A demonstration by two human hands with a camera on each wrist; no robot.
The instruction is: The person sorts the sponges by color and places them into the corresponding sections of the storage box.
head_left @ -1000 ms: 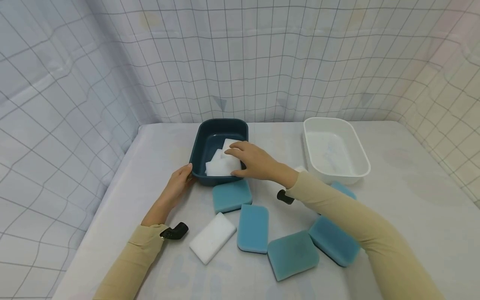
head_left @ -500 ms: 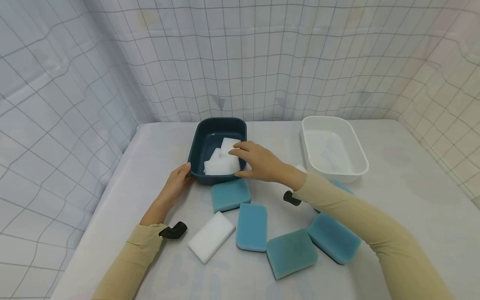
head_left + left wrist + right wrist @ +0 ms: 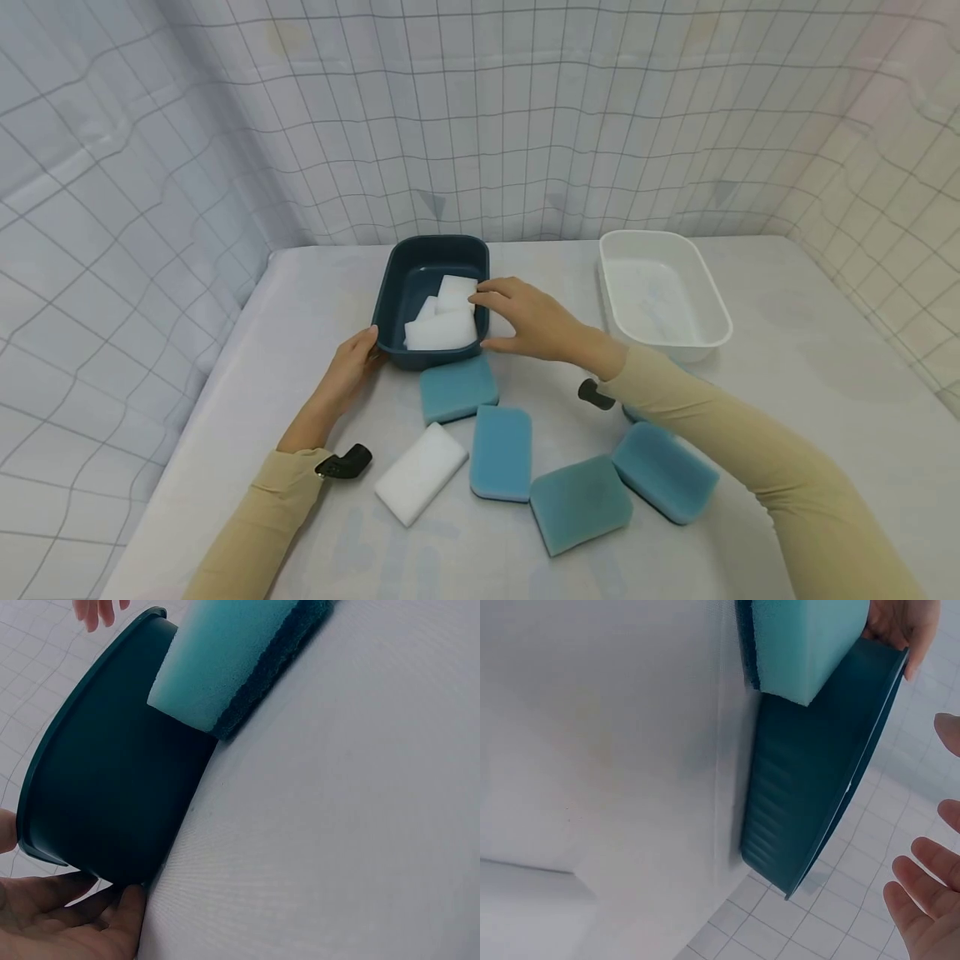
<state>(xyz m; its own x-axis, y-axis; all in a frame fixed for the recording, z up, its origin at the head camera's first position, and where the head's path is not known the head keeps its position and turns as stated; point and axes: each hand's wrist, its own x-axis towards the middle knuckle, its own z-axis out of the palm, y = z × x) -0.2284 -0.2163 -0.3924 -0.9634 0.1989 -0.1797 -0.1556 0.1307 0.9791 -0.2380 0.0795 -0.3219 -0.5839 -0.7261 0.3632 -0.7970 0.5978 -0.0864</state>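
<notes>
My left hand (image 3: 347, 375) grips the front left corner of a dark teal plastic bin (image 3: 384, 304), its thumb at the rim and its fingers against the outer wall in the left wrist view. Several white foam sponges (image 3: 441, 331) lie together inside the bin. By the right rim, my right hand (image 3: 536, 321) hovers with fingers spread and nothing between them. In the right wrist view its loose fingers (image 3: 930, 881) stand apart from the bin's wall. A blue sponge (image 3: 459, 389) with a dark scouring side lies right at the bin's front.
A white plastic bin (image 3: 660, 287) stands at the back right. On the white-covered table lie a white sponge (image 3: 422, 473) and several blue ones, among them a sponge (image 3: 501, 454) in the middle and a greener one (image 3: 581, 504). My right forearm partly covers a blue sponge.
My right hand has drawn back to the right, from over the white sponges to the bin's right rim. My left hand keeps its hold on the bin.
</notes>
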